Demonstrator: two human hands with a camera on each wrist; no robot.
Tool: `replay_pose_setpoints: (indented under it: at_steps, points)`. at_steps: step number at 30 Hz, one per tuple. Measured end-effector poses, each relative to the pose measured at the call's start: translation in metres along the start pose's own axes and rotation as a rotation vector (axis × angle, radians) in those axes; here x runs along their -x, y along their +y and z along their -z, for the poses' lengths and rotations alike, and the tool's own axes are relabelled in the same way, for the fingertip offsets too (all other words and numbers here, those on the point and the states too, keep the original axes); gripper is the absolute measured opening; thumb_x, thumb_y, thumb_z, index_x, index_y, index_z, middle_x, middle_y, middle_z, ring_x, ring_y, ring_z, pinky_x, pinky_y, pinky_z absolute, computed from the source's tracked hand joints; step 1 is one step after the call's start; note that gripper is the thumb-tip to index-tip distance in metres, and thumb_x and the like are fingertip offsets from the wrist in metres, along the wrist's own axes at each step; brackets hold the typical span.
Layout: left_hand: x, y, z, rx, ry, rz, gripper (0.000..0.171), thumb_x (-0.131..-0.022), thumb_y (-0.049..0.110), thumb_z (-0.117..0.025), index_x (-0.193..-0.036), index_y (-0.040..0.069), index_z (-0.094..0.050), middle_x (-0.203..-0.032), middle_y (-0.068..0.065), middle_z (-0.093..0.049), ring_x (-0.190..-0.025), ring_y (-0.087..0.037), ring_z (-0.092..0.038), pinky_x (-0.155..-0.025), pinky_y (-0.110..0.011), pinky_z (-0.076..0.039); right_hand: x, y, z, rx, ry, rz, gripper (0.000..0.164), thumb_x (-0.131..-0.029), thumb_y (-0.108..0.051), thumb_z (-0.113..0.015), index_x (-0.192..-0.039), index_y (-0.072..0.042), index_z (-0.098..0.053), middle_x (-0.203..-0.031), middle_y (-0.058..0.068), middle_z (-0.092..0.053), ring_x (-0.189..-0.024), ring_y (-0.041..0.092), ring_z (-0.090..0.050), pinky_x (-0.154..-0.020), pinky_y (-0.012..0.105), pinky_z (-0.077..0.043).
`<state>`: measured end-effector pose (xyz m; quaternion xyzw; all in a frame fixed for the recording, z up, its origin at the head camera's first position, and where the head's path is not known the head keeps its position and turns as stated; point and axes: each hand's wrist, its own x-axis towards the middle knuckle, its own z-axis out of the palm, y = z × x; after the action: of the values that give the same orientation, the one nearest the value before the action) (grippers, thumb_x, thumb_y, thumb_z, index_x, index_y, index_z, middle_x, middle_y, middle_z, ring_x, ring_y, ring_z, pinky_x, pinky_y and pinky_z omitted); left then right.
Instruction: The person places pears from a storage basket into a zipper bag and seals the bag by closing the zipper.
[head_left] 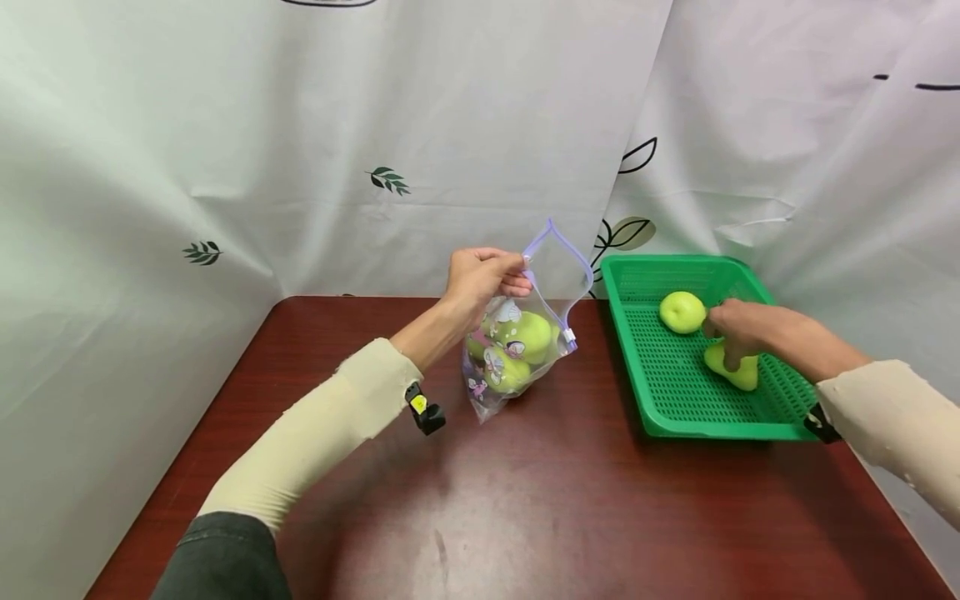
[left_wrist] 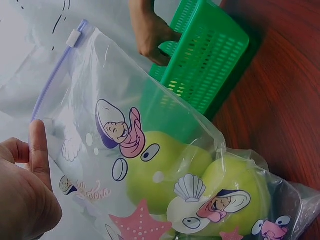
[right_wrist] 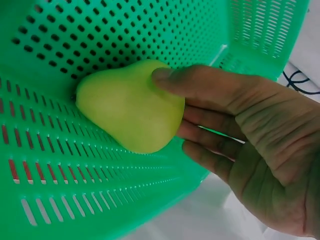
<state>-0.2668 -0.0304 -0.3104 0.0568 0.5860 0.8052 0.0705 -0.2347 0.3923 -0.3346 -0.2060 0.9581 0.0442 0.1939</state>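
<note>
A clear zip bag (left_wrist: 115,80) with a purple rim and cartoon prints stands at the middle of the table, its mouth agape. Inside it are several green pears (head_left: 528,336). My left hand (head_left: 483,279) pinches the bag's rim between thumb and fingers. Over to the right, my right hand (head_left: 757,327) reaches into the green basket (head_left: 637,392) and grips a green pear (right_wrist: 130,107), thumb on the near side and fingers behind. That pear lies against the basket's slotted wall. A second loose pear (head_left: 682,312) sits close by, left of this hand.
The dark red table (head_left: 570,508) carries both bag and basket. A white printed curtain (head_left: 465,125) hangs right behind the table's back edge. The basket's raised walls surround the right hand. Black wrist straps (head_left: 426,410) with small devices are on the arms.
</note>
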Motion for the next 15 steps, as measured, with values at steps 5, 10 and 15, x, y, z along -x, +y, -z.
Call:
replay_pose_setpoints:
  at_steps: [5, 10, 15]
  points:
    - [-0.0004, -0.0006, 0.0006, 0.002, 0.001, 0.003, 0.018, -0.101, -0.009, -0.069, -0.113, -0.020, -0.076, -0.068, -0.010, -0.077, -0.055, -0.012, -0.076, -0.060, -0.024, -0.073, -0.0012, -0.0001, 0.0022, -0.018, -0.020, 0.007, 0.050, -0.076, 0.011, -0.089, -0.125, 0.013, -0.074, -0.115, 0.027, -0.075, -0.100, 0.045, -0.073, -0.066, 0.035, -0.059]
    - [-0.0010, -0.0009, 0.0008, -0.003, -0.011, -0.001, 0.026, -0.102, -0.008, -0.069, -0.123, -0.025, -0.072, -0.069, -0.009, -0.077, -0.055, -0.012, -0.076, -0.061, -0.024, -0.073, -0.0020, 0.0009, 0.0018, -0.042, -0.020, 0.028, 0.042, -0.072, 0.020, -0.081, -0.081, -0.011, -0.054, -0.080, 0.000, -0.045, -0.071, 0.017, -0.038, -0.059, 0.028, -0.028]
    - [-0.0009, -0.0005, 0.0010, -0.005, -0.010, -0.003, 0.026, -0.102, -0.009, -0.068, -0.123, -0.024, -0.072, -0.068, -0.009, -0.077, -0.055, -0.012, -0.076, -0.061, -0.024, -0.073, -0.0021, 0.0005, 0.0010, -0.073, -0.013, 0.052, 0.064, -0.067, 0.023, -0.065, -0.081, -0.023, -0.024, -0.081, -0.004, -0.013, -0.072, 0.015, -0.014, -0.066, 0.031, -0.012]
